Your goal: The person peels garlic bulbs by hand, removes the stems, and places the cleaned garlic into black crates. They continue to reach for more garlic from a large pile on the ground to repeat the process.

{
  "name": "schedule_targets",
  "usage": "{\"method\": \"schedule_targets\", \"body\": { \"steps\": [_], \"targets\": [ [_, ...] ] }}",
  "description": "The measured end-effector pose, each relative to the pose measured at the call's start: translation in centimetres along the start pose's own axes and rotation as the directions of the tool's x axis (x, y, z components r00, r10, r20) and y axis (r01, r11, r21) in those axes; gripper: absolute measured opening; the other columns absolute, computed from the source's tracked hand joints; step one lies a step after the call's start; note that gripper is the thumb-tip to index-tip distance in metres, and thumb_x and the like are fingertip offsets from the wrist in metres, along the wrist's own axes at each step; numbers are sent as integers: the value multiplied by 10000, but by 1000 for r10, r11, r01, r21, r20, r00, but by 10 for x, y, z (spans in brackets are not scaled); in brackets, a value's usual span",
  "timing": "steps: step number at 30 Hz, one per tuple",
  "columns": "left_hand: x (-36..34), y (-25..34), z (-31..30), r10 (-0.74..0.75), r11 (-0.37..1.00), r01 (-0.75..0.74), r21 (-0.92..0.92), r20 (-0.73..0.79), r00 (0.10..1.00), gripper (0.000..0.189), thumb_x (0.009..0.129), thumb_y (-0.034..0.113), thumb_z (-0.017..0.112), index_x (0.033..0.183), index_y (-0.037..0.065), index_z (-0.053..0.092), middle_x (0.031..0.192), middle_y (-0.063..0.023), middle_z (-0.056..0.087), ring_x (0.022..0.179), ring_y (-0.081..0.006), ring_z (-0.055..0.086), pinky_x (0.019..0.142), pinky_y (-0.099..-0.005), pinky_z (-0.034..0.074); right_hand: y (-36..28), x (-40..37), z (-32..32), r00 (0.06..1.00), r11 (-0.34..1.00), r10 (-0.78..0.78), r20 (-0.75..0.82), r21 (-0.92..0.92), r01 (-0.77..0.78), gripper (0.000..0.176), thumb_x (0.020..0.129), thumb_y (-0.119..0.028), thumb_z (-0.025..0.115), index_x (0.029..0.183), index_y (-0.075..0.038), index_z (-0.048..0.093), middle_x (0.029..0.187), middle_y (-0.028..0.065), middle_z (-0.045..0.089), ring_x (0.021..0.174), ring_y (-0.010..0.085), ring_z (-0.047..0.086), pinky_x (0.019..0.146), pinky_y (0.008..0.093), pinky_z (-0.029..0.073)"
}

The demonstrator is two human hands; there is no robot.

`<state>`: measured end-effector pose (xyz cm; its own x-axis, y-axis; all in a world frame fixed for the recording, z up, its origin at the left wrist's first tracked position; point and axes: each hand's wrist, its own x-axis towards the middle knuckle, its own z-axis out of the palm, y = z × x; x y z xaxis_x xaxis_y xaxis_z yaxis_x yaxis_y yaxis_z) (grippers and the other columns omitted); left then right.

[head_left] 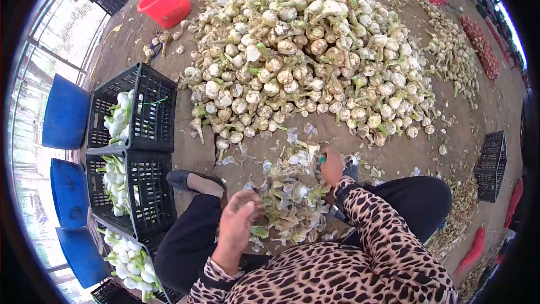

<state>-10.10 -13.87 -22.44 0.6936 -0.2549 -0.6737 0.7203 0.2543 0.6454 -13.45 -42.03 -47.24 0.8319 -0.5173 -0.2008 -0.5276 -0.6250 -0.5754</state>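
My left hand (236, 225) is raised over my lap, fingers loosely bent and somewhat blurred, with nothing visible in it. My right hand (332, 167) is closed around a small green-handled tool (322, 159); its working end is hidden. Both hands are above a litter of papery garlic skins and leaf scraps (292, 186) between my legs. Just beyond lies a large heap of garlic bulbs (292, 62), many with soil and short stems on them.
Black crates (154, 112) holding whiter peeled garlic (121, 118) stand at my left, beside blue containers (66, 112). A red tub (166, 3) sits at the far left. Another black crate (490, 166), more garlic (450, 50) and a filled red net sack (480, 45) are at right.
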Motion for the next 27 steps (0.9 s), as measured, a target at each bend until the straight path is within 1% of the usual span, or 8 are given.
{"method": "schedule_targets", "body": {
  "steps": [4,5,9,12,17,20,24,27],
  "targets": [
    [8,5,10,1,1000,-3,12,122,993,264,865,32,528,1128,42,512,1006,-71,577,916,-192,577,774,-337,501,-15,34,22,975,973,-188,-117,-155,169,468,742,-140,638,1174,-38,490,905,246,605,846,406,587,760,463,474],
    [8,6,10,-4,1000,3,6,129,992,264,867,36,529,1131,44,510,1008,-69,574,916,-190,576,777,-335,498,-20,45,34,979,978,105,173,-197,-70,518,734,-115,631,1217,-45,457,1047,270,571,930,414,580,812,464,472],
    [7,12,11,-35,999,32,31,100,994,280,879,47,519,1157,35,486,1027,-63,562,934,-181,566,798,-326,484,-49,52,33,855,959,184,486,-280,-47,519,759,-86,619,1242,-26,438,1133,228,555,1007,367,573,842,415,483],
    [10,3,8,29,1000,-30,6,33,999,319,894,50,492,1209,26,444,1085,-85,549,978,-195,558,826,-322,474,-92,33,26,644,610,-36,764,527,-591,605,833,-145,586,1356,15,329,1232,186,509,1044,284,574,851,391,489],
    [16,-10,-2,20,963,-7,-268,44,999,410,934,90,460,1326,31,359,1204,-122,517,1026,-214,551,883,-335,458,-188,-37,-68,692,259,-485,535,844,-470,520,859,-94,601,1326,-25,383,1182,77,543,1059,166,541,917,324,436],
    [8,-7,1,45,945,58,-323,302,952,462,944,138,467,1372,39,321,1245,-132,502,1106,-249,530,936,-364,454,-202,-67,-110,680,510,-545,491,838,-196,433,858,-63,602,1262,-39,449,1162,57,552,1041,139,537,924,301,423],
    [-11,-10,15,173,972,-110,-207,317,933,486,893,86,550,1324,56,327,1228,-117,493,1134,-242,507,941,-364,463,-197,-93,-139,795,492,-441,418,853,-175,397,866,-88,611,1235,-44,472,1146,16,555,1008,103,527,858,269,447],
    [-12,-15,19,401,916,-385,-114,297,866,518,787,-26,636,1191,52,323,1211,-101,453,1138,-221,493,941,-346,457,-209,-115,-159,830,269,-214,515,848,-456,225,882,-159,608,1077,-70,540,921,-17,553,816,75,527,688,238,465]
  ]
}}
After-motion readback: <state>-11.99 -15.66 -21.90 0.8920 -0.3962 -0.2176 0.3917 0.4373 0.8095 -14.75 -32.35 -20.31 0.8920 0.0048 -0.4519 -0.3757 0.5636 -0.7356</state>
